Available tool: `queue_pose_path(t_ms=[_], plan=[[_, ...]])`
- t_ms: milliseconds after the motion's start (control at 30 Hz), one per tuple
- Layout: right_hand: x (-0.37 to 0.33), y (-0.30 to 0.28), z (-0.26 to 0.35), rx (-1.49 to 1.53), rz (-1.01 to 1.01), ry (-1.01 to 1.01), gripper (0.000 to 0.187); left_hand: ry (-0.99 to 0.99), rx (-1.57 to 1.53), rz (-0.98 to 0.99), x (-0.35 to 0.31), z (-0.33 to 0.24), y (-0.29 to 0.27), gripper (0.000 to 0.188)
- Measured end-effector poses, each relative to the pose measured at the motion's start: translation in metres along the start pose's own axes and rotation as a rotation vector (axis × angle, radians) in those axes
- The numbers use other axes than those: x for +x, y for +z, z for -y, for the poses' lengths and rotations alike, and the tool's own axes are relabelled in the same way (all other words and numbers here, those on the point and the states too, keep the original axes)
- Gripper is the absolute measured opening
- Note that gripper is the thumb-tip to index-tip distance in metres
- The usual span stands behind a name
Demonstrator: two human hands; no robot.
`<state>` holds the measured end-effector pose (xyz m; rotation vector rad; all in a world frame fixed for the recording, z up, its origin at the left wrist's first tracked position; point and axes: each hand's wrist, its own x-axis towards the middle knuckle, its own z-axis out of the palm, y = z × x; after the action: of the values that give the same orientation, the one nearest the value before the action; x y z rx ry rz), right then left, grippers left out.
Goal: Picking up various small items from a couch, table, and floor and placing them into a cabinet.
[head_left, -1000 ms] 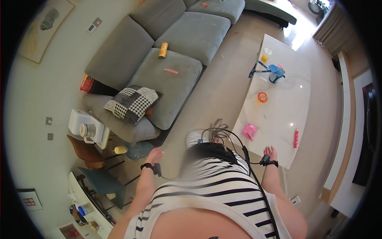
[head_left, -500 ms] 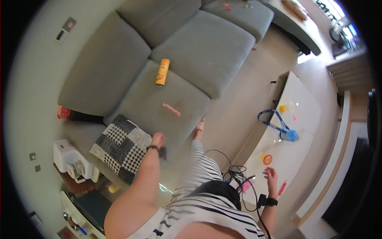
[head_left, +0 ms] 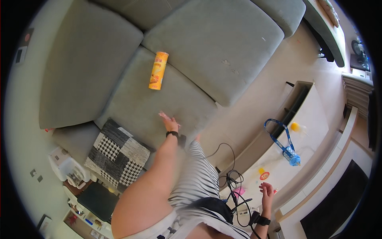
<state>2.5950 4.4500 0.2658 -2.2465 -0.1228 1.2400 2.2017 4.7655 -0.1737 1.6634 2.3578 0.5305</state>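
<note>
Cushion (head_left: pixel 117 153) in black-and-white patchwork sits at the near end of the grey sofa (head_left: pixel 215 47). Next, a yellow canister (head_left: pixel 158 71) lies on the seat, lettering and a food picture on its label. A pinkish strip (head_left: pixel 162 114) is partly hidden by the left hand (head_left: pixel 172 124); whether the fingers grip it, I cannot tell. Cables (head_left: pixel 234 179) partly cover a pink packet (head_left: pixel 239 191). The right hand (head_left: pixel 267 191), fingers loosely bent and parted, is near a blue lanyard (head_left: pixel 273 137) with pale lettering
</note>
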Motion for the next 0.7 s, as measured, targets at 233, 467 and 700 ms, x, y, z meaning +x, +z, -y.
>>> queue_pose_path(t_ms=[233,467,700], plan=[[0.066,0.036,0.073,0.137,0.113,-0.173,0.024,-0.157,-0.764,0.841,-0.045,-0.248,-0.112,0.017],[0.111,0.085,0.117,0.385,0.339,-0.221,0.027,0.404,-0.825,1.398,-0.155,-0.387,-0.205,0.024],[0.128,-0.034,0.144,0.719,-0.027,-0.151,0.021,0.551,-0.558,1.593,-0.092,-0.420,-0.177,0.040]])
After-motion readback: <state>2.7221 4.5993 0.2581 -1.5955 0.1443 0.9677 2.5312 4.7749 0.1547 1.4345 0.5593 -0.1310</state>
